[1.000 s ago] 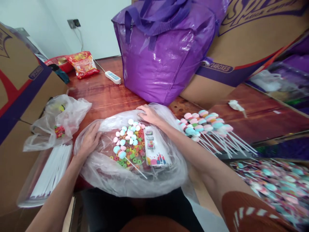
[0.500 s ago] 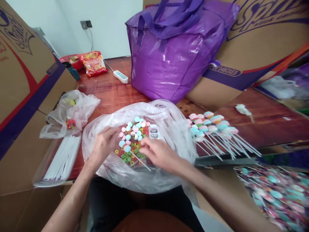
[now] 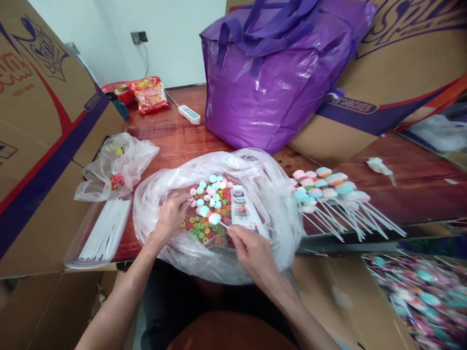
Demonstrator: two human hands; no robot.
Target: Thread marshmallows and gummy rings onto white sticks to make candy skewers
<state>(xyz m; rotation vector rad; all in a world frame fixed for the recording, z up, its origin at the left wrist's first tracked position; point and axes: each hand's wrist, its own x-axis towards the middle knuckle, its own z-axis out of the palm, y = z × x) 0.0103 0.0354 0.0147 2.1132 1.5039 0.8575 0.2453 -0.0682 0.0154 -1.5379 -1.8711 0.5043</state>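
Observation:
A clear plastic bag (image 3: 175, 260) lies spread around colourful ring-shaped candies (image 3: 199, 228) and pink and blue round candies (image 3: 207, 198). My right hand (image 3: 251, 248) pinches the white stick of a lollipop (image 3: 214, 218); its blue, white and orange head points left over the loose candies. My left hand (image 3: 173, 211) is at the pile's left edge, its fingertips closed on what looks like a pink round candy, partly hidden. A white printed packet (image 3: 241, 209) lies inside the bag, just beyond my right hand.
Finished lollipops (image 3: 328, 187) lie stacked on the table at right; many more fill a box (image 3: 426, 296) below. White sticks (image 3: 107, 228) lie in a tray at left, near a small plastic bag (image 3: 142, 148). A purple bag (image 3: 270, 97) and cartons (image 3: 40, 160) stand around.
My right hand has taken hold of the lollipop's stick and turned its head right. My left hand has closed in on the pile's left edge. More of the printed packet shows.

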